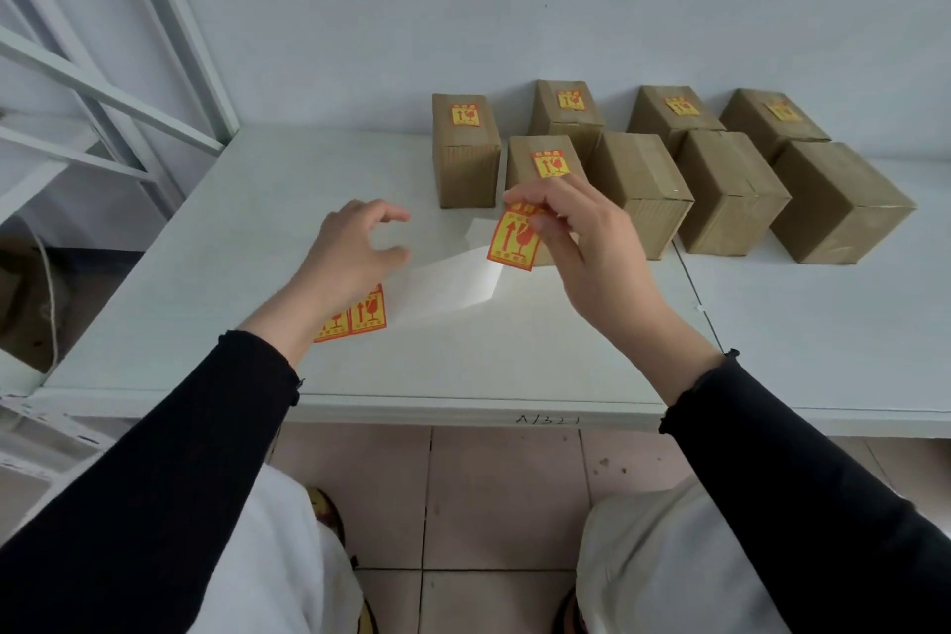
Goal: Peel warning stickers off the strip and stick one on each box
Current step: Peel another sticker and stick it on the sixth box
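Note:
My right hand [581, 242] pinches a yellow and red warning sticker [514, 242] in the air above the white table [514, 360], in front of the boxes. My left hand [355, 252] hovers with its fingers spread over the sticker strip [453, 288], whose white backing curls up to the right. Two stickers [360, 317] still sit on the strip beside my left wrist. Several brown cardboard boxes stand in two rows at the back. The back row boxes [463, 144] and the front left box [540, 160] carry stickers. Three front boxes [638, 185] [731, 191] [839, 201] are bare.
A white wall rises right behind the boxes. A white metal rack frame [128, 82] stands at the left of the table. A second table [823, 324] adjoins on the right, with a seam between the two. The tiled floor and my knees are below the front edge.

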Demonstrator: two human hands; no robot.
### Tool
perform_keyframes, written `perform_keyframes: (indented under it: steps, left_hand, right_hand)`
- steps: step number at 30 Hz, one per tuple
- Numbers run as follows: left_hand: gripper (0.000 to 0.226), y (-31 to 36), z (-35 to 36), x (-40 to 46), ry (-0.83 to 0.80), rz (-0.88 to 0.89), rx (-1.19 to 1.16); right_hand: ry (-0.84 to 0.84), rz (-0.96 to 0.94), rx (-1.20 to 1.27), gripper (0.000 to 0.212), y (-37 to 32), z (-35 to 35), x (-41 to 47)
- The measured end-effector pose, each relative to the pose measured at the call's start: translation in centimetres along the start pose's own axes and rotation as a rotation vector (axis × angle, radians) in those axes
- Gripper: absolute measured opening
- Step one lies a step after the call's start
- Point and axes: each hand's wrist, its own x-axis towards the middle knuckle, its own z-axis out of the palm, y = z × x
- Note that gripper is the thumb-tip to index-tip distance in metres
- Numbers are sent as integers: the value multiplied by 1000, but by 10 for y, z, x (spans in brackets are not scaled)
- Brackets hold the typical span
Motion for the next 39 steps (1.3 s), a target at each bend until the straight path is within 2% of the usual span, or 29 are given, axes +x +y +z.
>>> perform_keyframes:
  steps: [2,4,7,14,17,20,24,30,34,39]
  left_hand:
    - [15,36,4,-15,42,91,-293]
    - [13,71,9,-29,8,149,-440]
    - [15,104,22,-36,-42,218,-479]
    - [7,151,43,-25,-59,221,-495]
    - [11,175,52,-13,-37,232,-436]
    - [11,199,63,5,-30,233,-428]
    - [15,223,82,40,-61,168,-464]
    - [27,236,112,107,-88,92,-246]
    - [18,233,130,140,-128,32,-58]
    - [24,227,148,153,-152,7,51]
  right_hand:
    - [7,10,-19,31,3,-6,3]
    - [29,15,-13,34,6,-14,5]
    - [82,6,19,35,8,-29,7]
    - [221,82,114,39,25,-63,4]
    - [300,253,189,39,46,-81,9]
    - [345,399,293,12,70,-101,20]
    - [379,448,264,15,99,-121,42]
    - [256,557,76,17,146,-115,77]
    - [166,598,-67,14,170,-99,82]
    - [140,650,-144,10,185,-82,84]
